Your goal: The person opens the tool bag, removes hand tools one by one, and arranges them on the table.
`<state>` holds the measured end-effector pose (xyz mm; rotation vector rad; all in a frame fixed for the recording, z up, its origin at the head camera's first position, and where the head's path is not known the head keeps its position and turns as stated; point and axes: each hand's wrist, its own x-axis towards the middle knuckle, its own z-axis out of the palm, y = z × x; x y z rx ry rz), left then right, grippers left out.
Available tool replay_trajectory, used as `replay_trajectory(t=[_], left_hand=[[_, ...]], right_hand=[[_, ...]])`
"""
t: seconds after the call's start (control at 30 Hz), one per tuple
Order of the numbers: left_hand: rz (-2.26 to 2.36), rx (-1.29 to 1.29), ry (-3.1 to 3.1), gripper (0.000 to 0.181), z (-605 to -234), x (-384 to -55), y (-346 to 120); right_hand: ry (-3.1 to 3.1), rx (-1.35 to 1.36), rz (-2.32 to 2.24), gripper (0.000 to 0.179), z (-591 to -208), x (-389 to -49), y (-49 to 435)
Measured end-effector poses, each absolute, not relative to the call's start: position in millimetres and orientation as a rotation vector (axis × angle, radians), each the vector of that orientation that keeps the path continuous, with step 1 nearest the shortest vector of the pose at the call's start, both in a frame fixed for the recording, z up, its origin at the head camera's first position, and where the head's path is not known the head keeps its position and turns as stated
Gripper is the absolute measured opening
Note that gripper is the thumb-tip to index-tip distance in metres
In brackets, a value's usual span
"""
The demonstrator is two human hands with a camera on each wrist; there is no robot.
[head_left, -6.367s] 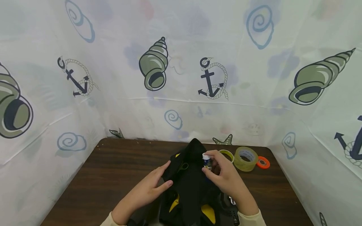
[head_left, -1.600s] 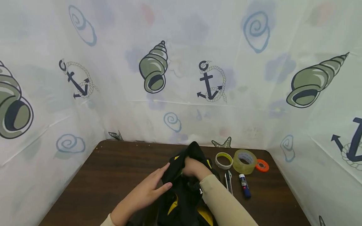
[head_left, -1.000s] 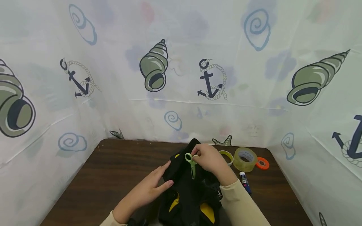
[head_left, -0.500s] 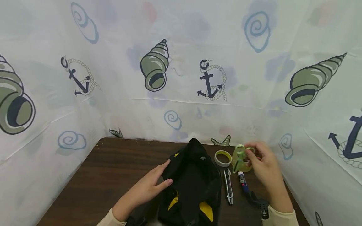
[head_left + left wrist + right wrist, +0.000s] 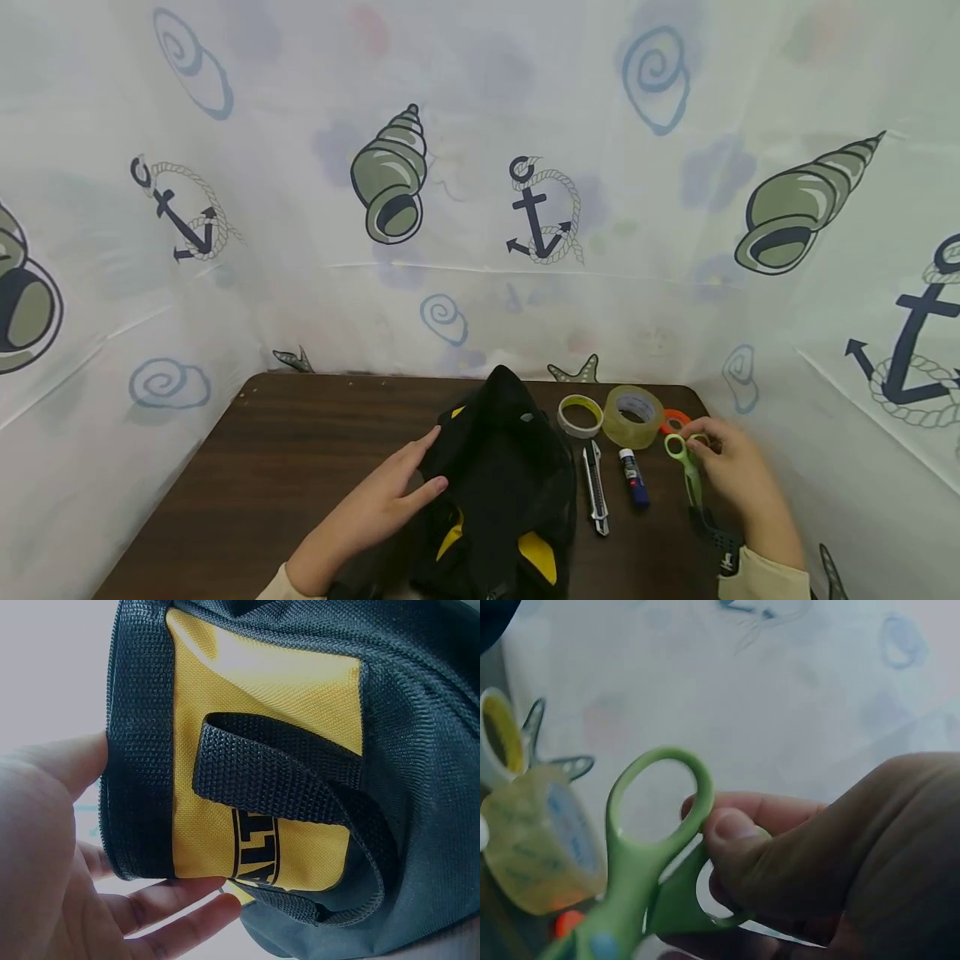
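Observation:
A black fabric bag with yellow panels (image 5: 498, 492) lies at the table's middle, its dark mouth spread. My left hand (image 5: 378, 496) rests against the bag's left edge, index finger and thumb straight and apart. In the left wrist view, this hand's (image 5: 67, 847) thumb and fingers touch the zippered rim (image 5: 139, 750), beside a yellow panel with a black strap loop (image 5: 255, 769). Some fingertips are hidden there. My right hand (image 5: 738, 471) pinches green-handled scissors (image 5: 684, 458) by one finger ring, over the table's right side. Close up, thumb and fingers (image 5: 780, 840) clasp the handle (image 5: 634, 870).
A white-and-yellow tape roll (image 5: 579, 417), a wide clear tape roll (image 5: 633, 418) and an orange ring-shaped roll (image 5: 674, 422) stand at the back right. A utility knife (image 5: 596, 489) and a glue stick (image 5: 633, 479) lie nearer. Patterned cloth (image 5: 480, 317) surrounds the brown table (image 5: 300, 467).
My right hand first held the glue stick, later reached into the bag, then came up with the scissors and carried them right. Knife and glue stick now lie beside the bag. My left hand stays put.

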<state>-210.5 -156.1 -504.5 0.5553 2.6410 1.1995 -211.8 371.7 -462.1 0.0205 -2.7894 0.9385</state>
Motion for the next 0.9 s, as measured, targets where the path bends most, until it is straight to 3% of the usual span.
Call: replay_trajectory(t=[0.3, 0.47, 0.9], left_hand=[[1.169, 0.557, 2.644, 0.087, -502.4, -211.1, -154.1], [1.178, 0.555, 2.636, 0.087, -503.0, -211.7, -153.5], [1.193, 0.562, 2.627, 0.088, -506.2, -210.7, -152.8]], right_hand=[[-2.937, -0.122, 0.908, 0.012, -503.7, -234.2, 381.4], [-2.940, -0.200, 0.970, 0.021, -522.7, -241.6, 384.7], [-3.080, -0.246, 1.006, 0.028, -541.4, -245.4, 382.6]])
